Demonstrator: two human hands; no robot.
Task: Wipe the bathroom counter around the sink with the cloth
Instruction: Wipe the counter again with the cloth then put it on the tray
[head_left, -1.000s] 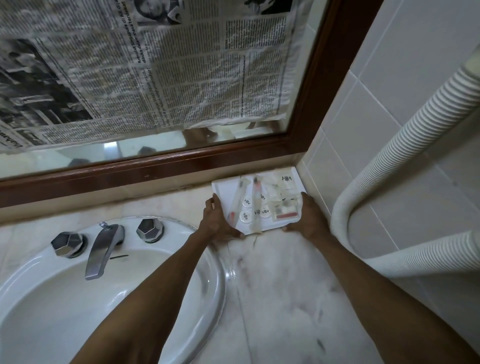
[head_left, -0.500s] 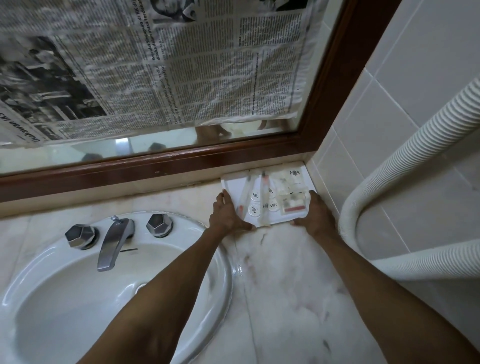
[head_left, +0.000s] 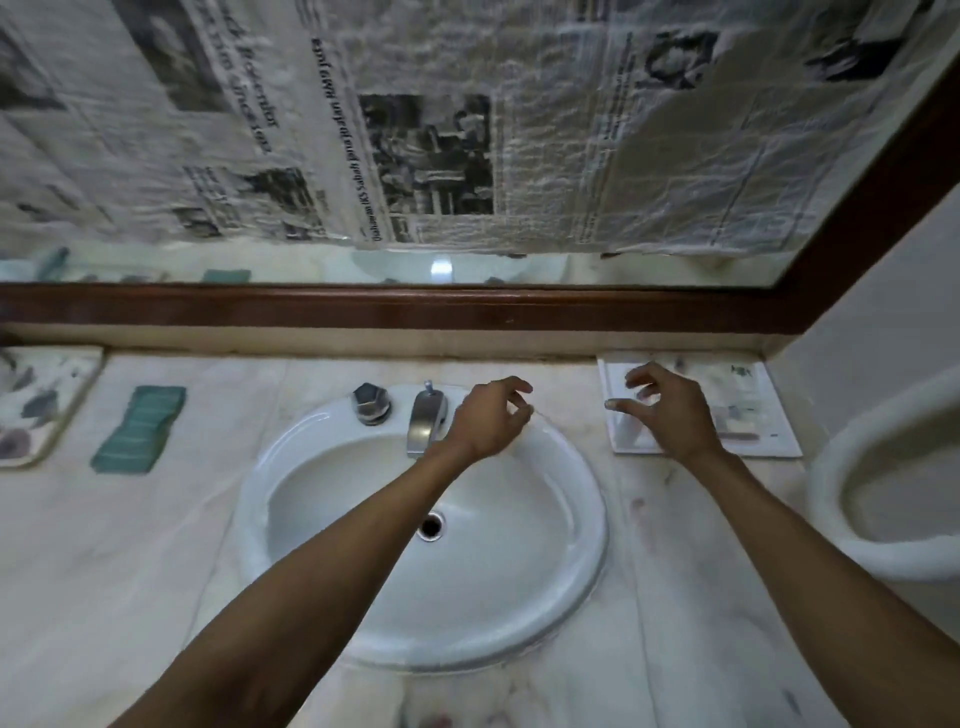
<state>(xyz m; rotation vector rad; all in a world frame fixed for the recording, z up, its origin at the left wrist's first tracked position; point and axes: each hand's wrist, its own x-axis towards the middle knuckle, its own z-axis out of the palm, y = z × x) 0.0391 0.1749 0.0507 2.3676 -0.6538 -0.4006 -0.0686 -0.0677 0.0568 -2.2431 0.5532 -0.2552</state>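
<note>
A folded green cloth (head_left: 139, 430) lies on the pale marble counter (head_left: 156, 545), left of the round white sink (head_left: 571, 545). My left hand (head_left: 488, 418) hovers over the sink's back rim beside the metal tap (head_left: 425, 421), fingers loosely curled and holding nothing. My right hand (head_left: 667, 413) hovers over the white tray (head_left: 769, 441) of small toiletries in the counter's back right corner, fingers spread and empty. Neither hand is near the cloth.
A patterned tray (head_left: 47, 405) sits at the far left of the counter. A faucet knob (head_left: 370, 402) stands left of the tap. A mirror covered with newspaper (head_left: 467, 130) in a dark wooden frame backs the counter. A white corrugated hose (head_left: 841, 519) curves at the right.
Both hands have let go of the white tray and lifted off it. My left hand has moved left over the sink rim. The view has swung left, showing the whole sink and the cloth.
</note>
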